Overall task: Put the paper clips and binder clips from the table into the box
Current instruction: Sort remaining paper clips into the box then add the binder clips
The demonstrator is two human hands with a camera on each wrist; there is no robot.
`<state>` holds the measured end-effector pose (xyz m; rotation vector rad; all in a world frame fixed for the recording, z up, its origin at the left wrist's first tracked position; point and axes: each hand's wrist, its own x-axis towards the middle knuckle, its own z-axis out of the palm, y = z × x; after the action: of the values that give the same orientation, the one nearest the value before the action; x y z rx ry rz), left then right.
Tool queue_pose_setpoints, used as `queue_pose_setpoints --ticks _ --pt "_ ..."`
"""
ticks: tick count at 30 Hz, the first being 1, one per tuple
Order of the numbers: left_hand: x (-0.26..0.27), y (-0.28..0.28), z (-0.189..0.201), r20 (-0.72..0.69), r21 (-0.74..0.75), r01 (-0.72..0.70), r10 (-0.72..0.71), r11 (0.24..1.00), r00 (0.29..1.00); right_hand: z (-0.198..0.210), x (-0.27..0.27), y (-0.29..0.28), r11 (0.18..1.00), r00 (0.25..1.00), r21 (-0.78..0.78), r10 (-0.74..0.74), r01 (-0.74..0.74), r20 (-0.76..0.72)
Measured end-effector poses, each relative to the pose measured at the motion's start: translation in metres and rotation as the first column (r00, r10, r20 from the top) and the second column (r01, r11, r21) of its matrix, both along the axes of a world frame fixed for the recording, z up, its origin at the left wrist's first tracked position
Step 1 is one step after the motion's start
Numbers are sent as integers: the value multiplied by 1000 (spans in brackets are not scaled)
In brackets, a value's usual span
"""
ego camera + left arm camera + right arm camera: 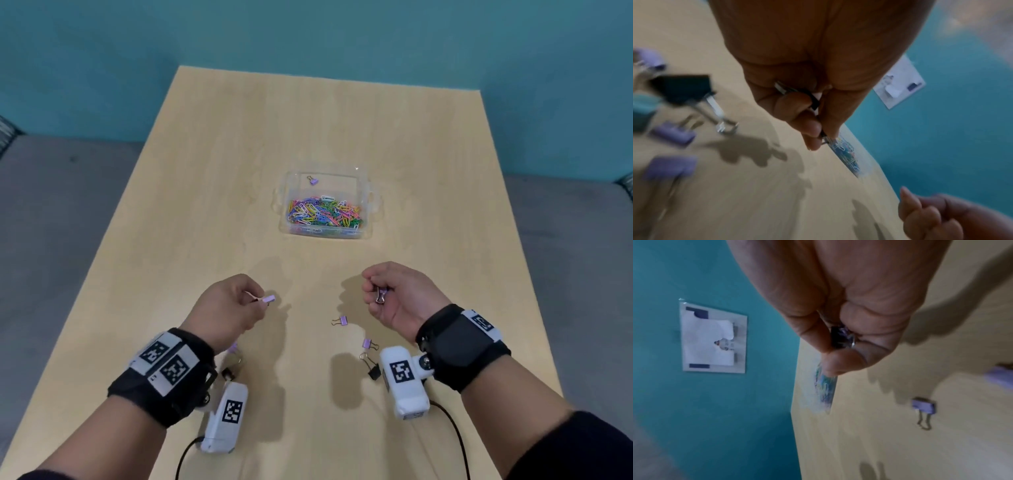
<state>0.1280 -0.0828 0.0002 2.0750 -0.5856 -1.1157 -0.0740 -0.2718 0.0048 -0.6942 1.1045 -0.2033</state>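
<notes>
1. Two hands are loaded at once: our left hand (230, 305) pinches a purple binder clip (269, 298) at the tips of its fingers (811, 128), and the left wrist view shows a dark clip part tucked in the same grip, though we cannot tell whether that is a second clip.
2. Our right hand (394, 294) has its fingers (842, 361) curled round another small binder clip (381, 295), purple with wire handles.
3. Both hands hover above the desk (205, 192), near its front edge and well apart from the clear box (368, 205), which sits toward the middle.
4. Inside the box lie a heap of coloured paper clips (323, 213) and one purple binder clip (312, 180) near the far wall, so we judge the paper clips done and the binder clips only begun.
5. We read the step in hand as the carry: clips lifted, not yet dropped.
6. Next, both hands must travel forward over the rim and let go above the opening; the two can release together if they stay side by side.
7. Still on the desk are a purple clip (342, 320), another purple one (368, 343) and a black clip (373, 370) beside the right wrist, plus at least a purple and a black one half hidden under the left wrist, so more trips remain.
</notes>
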Motion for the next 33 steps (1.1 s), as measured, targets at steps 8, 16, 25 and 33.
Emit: queue_pose_setpoints --ticks 8,16,25,33 --pt "32 -64 31 -205 -115 -93 68 989 976 14 61 -35 986 990 -114 131 -123 60" --pt "69 -194 25 -51 -162 -135 129 978 990 23 133 -104 953 999 -300 30 -36 -26" --pt "71 -229 24 -34 -197 -107 102 975 994 23 145 -128 866 961 -432 171 -252 -217" --pt "89 -83 9 100 -88 -138 147 986 984 9 59 -48 445 694 -533 482 -719 -534"
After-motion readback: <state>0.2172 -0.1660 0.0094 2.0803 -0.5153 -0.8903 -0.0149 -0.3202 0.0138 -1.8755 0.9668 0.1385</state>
